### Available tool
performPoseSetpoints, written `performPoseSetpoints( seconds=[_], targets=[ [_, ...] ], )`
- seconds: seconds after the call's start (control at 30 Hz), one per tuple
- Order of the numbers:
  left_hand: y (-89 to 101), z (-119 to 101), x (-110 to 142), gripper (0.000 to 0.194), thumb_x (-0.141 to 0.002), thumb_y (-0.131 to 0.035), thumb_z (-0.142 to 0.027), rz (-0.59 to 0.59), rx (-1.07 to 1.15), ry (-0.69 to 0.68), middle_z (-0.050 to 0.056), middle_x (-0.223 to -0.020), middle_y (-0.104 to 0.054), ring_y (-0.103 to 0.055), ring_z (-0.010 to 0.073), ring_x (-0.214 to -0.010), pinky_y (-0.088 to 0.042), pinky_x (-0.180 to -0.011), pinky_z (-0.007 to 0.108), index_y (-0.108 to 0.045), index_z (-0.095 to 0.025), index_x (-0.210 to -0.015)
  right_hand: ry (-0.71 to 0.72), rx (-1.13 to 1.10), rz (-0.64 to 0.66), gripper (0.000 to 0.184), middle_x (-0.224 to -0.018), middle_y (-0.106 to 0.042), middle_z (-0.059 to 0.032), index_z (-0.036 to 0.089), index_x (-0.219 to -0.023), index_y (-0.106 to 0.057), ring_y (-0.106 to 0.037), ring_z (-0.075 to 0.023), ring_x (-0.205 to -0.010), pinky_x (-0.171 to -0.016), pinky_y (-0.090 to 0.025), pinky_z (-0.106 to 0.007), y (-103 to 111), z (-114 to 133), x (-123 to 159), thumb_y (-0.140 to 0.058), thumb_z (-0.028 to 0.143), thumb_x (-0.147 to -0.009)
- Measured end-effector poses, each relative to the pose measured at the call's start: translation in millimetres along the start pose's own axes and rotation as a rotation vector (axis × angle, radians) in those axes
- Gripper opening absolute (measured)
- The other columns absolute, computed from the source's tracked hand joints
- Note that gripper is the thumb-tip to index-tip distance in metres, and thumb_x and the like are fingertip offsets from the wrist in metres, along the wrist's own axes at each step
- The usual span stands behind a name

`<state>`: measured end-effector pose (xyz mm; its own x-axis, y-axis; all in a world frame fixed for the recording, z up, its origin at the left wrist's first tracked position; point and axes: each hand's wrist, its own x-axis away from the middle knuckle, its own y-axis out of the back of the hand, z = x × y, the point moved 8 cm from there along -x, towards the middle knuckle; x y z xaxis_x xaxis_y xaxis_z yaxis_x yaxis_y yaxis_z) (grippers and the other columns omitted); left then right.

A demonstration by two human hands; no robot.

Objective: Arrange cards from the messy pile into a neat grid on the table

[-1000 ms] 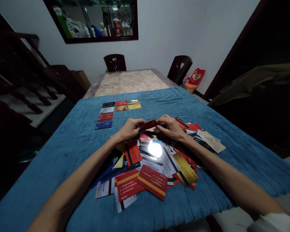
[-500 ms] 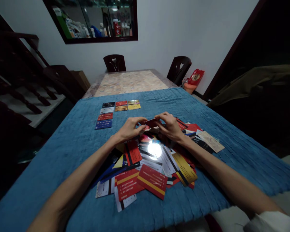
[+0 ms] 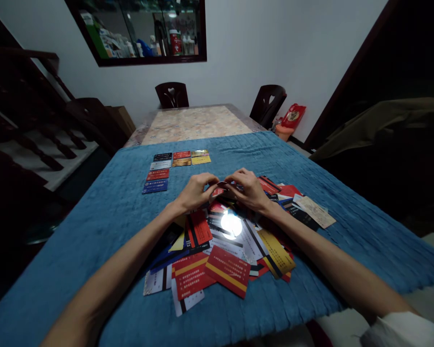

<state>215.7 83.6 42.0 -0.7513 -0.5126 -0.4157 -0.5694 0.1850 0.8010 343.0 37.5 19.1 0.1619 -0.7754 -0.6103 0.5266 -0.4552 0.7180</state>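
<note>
Over the far edge of a loose heap of cards (image 3: 226, 255), the two hands meet almost fingertip to fingertip, the left hand (image 3: 195, 193) and the right hand (image 3: 249, 191) on either side of one dark reddish card (image 3: 222, 184). The left forearm (image 3: 121, 262) slants in from the near left and the right forearm (image 3: 327, 260) from the near right, so the arms make a wide inverted V with most of the heap between them; a white sleeve (image 3: 407, 330) shows at the right elbow. Both wrists are lifted above the pile, with the backs of the hands partly turned up. The left hand is nearly closed, thumb and curled fingers pinching the left end of the card; the right hand does the same at the other end, its fingers bent more tightly. The card is seen almost edge-on, so I cannot tell whether a second one lies behind it. Near the middle of the heap a bright glare washes out some print, and a beige card (image 3: 316, 212) lies at the far right. On the left, beyond the left hand and well apart from it, laid-out cards (image 3: 157, 174) form neat short rows on a blue cloth (image 3: 119, 212). The table's far end (image 3: 202, 120) is patterned stone-like beige, with dark chairs beyond.
</note>
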Motion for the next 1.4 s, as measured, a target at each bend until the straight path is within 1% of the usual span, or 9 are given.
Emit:
performPoseSetpoints(
  seconds=[0.1,0.23,0.57,0.7,0.87,0.97,1.13,1.3,1.4],
  targets=[
    [3.1,10.8,0.0,0.015,-0.086,-0.055,-0.014,-0.01,-0.019,0.03,0.004,-0.087,-0.073,-0.065,0.016,-0.081,-0.048,-0.076,0.026,-0.069,-0.014,-0.087,-0.029,0.012,0.021,0.017,-0.094,-0.073,-0.0074,0.023,-0.101,-0.071,-0.058,-0.0243,-0.091,-0.08,-0.041,-0.037,-3.6,-7.1,1.7,-0.055,0.028,-0.095],
    [2.6,29.0,1.1,0.018,-0.08,-0.053,-0.011,0.014,-0.045,0.092,0.003,-0.08,-0.072,-0.064,0.0161,-0.075,-0.046,-0.069,0.025,-0.07,-0.014,-0.084,-0.059,0.016,0.054,0.021,-0.094,-0.074,-0.0071,0.021,-0.104,-0.071,-0.059,-0.024,-0.091,-0.079,-0.043,-0.036,-8.4,-15.0,3.5,-0.055,0.017,-0.09],
    [-10.1,49.8,7.1,0.025,-0.074,-0.05,-0.009,0.119,-0.063,0.14,0.004,-0.081,-0.073,-0.064,0.0176,-0.073,-0.044,-0.066,0.025,-0.07,-0.014,-0.09,-0.082,0.083,0.061,0.031,-0.1,-0.075,-0.0088,0.019,-0.116,-0.064,-0.06,-0.026,-0.095,-0.08,-0.042,-0.037,-11.9,-13.3,4.1,-0.052,0.011,-0.088],
    [-11.9,53.2,8.6,0.026,-0.075,-0.05,-0.009,0.119,-0.062,0.143,0.005,-0.082,-0.072,-0.064,0.0181,-0.073,-0.045,-0.067,0.025,-0.069,-0.014,-0.092,-0.063,0.083,0.098,0.031,-0.102,-0.074,-0.0087,0.02,-0.119,-0.063,-0.059,-0.0254,-0.093,-0.08,-0.042,-0.036,-16.2,-13.9,5.2,-0.052,0.014,-0.091],
    [-11.2,52.5,9.6,0.028,-0.076,-0.05,-0.009,0.091,-0.033,0.118,0.005,-0.084,-0.072,-0.065,0.0178,-0.075,-0.047,-0.068,0.025,-0.068,-0.015,-0.097,-0.054,0.064,0.117,0.03,-0.105,-0.074,-0.0087,0.021,-0.121,-0.062,-0.058,-0.0254,-0.092,-0.079,-0.042,-0.035,-19.6,-14.3,6.7,-0.06,0.027,-0.092],
    [-9.4,53.5,10.3,0.029,-0.074,-0.05,-0.007,0.066,-0.013,0.125,0.004,-0.085,-0.073,-0.066,0.0177,-0.076,-0.048,-0.071,0.026,-0.068,-0.015,-0.096,-0.034,0.087,0.14,0.032,-0.108,-0.073,-0.0086,0.021,-0.124,-0.06,-0.058,-0.0251,-0.094,-0.08,-0.041,-0.035,-20.6,-13.3,6.6,-0.06,0.029,-0.093],
    [-4.9,53.9,9.8,0.03,-0.074,-0.05,-0.007,0.042,0.027,0.153,0.003,-0.083,-0.073,-0.066,0.0165,-0.075,-0.049,-0.071,0.025,-0.069,-0.015,-0.095,0.04,0.236,0.178,0.036,-0.115,-0.071,-0.0105,0.019,-0.125,-0.059,-0.057,-0.0262,-0.099,-0.079,-0.038,-0.035,-20.5,-7.9,3.0,-0.062,0.035,-0.093],
    [7.3,52.7,7.6,0.025,-0.074,-0.053,-0.009,-0.029,0.049,0.187,0.002,-0.083,-0.073,-0.066,0.017,-0.076,-0.049,-0.072,0.026,-0.069,-0.016,-0.092,0.137,0.399,0.148,0.045,-0.12,-0.067,-0.0128,0.017,-0.128,-0.058,-0.053,-0.028,-0.104,-0.081,-0.036,-0.037,-20.0,6.4,-5.3,-0.061,0.045,-0.092],
    [12.8,52.6,6.9,0.023,-0.074,-0.054,-0.009,-0.057,0.053,0.197,0.001,-0.08,-0.072,-0.065,0.0164,-0.074,-0.05,-0.071,0.026,-0.068,-0.016,-0.091,0.188,0.464,0.107,0.049,-0.126,-0.064,-0.0148,0.016,-0.133,-0.055,-0.051,-0.0288,-0.107,-0.085,-0.034,-0.039,-20.8,14.7,-9.4,-0.06,0.044,-0.092]
  ],
)
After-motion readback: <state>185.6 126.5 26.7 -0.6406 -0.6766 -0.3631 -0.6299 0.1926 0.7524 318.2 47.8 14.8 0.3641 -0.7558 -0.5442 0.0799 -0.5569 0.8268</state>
